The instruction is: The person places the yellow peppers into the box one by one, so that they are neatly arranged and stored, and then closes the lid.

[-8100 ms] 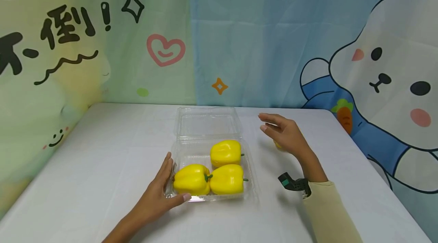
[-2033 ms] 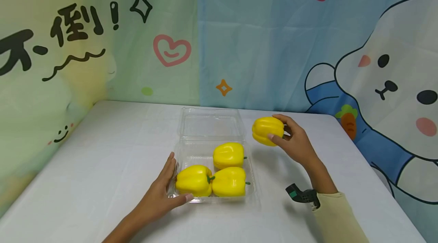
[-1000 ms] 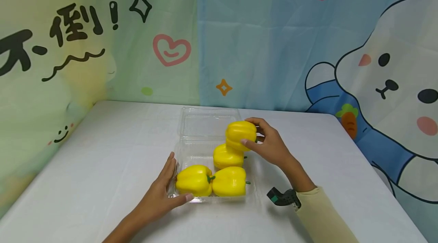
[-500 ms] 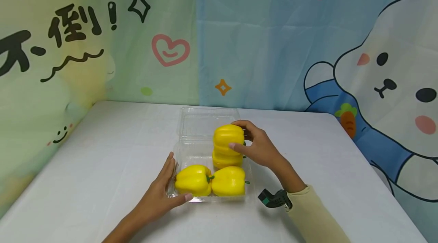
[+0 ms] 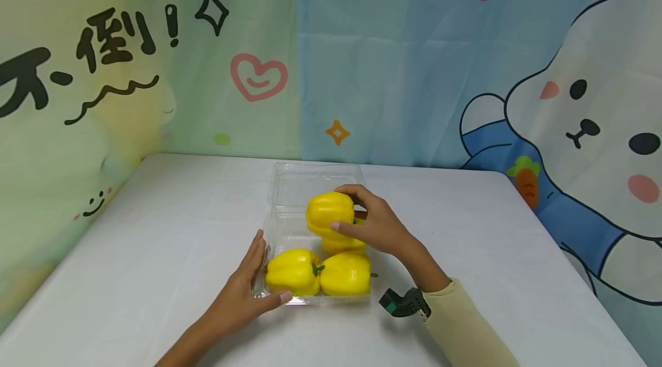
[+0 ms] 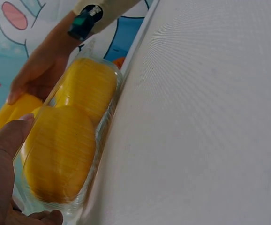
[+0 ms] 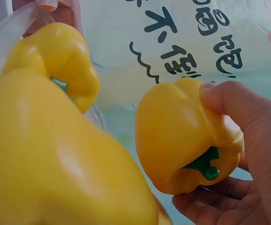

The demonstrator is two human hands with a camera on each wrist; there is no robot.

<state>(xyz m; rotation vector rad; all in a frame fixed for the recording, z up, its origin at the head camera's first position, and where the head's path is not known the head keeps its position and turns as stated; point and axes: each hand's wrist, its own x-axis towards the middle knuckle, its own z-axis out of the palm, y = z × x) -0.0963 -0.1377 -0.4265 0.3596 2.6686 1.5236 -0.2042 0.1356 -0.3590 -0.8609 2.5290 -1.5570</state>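
In the head view a clear plastic clamshell box (image 5: 276, 229) lies with its lid folded back, holding three yellow bell peppers: one front left (image 5: 292, 272), one front right (image 5: 345, 274), one behind (image 5: 343, 244). My right hand (image 5: 380, 226) grips a fourth yellow bell pepper (image 5: 329, 213) over the box's back part, overlapping the rear pepper. In the right wrist view its thumb and fingers curl around this pepper (image 7: 182, 133), green stem towards the palm. My left hand (image 5: 238, 292) touches the box's front left corner, fingers straight along the side, thumb at the front rim.
The box stands on a white-covered table (image 5: 155, 252). Behind it hangs a printed cloth (image 5: 393, 68) with a cartoon bear and lettering. A black wrist camera (image 5: 405, 302) sits on the right wrist, above a beige sleeve (image 5: 468, 324).
My right hand picked up the fourth bell pepper from the table right of the box and carried it left, past the rear pepper. My left hand stays at the box.
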